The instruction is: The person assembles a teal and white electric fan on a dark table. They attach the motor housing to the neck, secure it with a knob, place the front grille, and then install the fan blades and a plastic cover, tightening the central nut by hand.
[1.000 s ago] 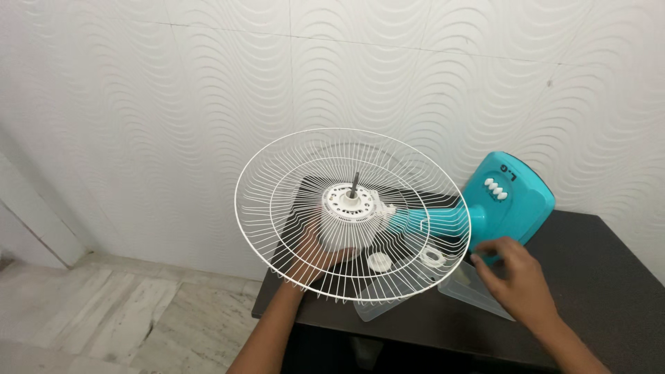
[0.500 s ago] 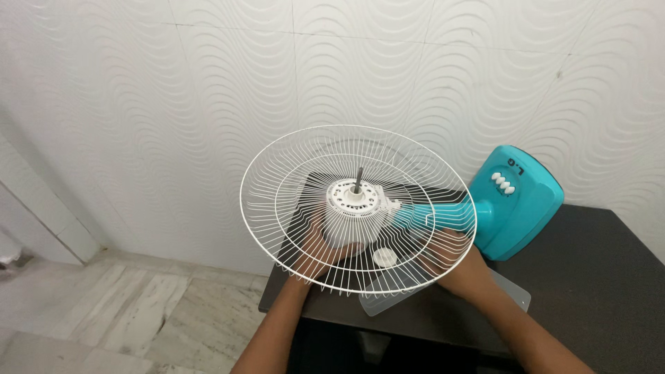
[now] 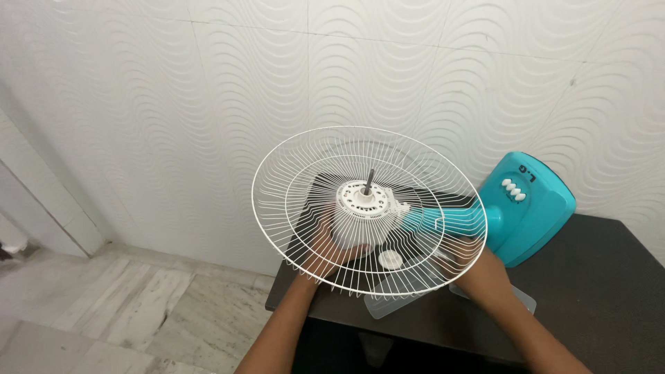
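Head view shows the left hand (image 3: pixel 332 251) gripping the white motor housing (image 3: pixel 357 225) under the rear wire guard (image 3: pixel 291 201), the right hand (image 3: pixel 474 266) grasping something unclear beneath it; the small white nut (image 3: pixel 391 260) on the tabletop (image 3: pixel 589 291) appears next for pickup.

White wire fan guard (image 3: pixel 325 208), round, tilted face-up over the near edge of a dark table (image 3: pixel 596 291). White plastic motor housing (image 3: pixel 360 215) at its centre, thin metal shaft (image 3: pixel 369 177) sticking up. Left hand (image 3: pixel 325 253) grips the housing from below, seen through the wires. Right hand (image 3: pixel 474 266) under the guard's right rim. Teal plastic fan base (image 3: pixel 533 208) behind. Small white round nut (image 3: pixel 391 260) and clear plastic blade (image 3: pixel 395 301) on the table.
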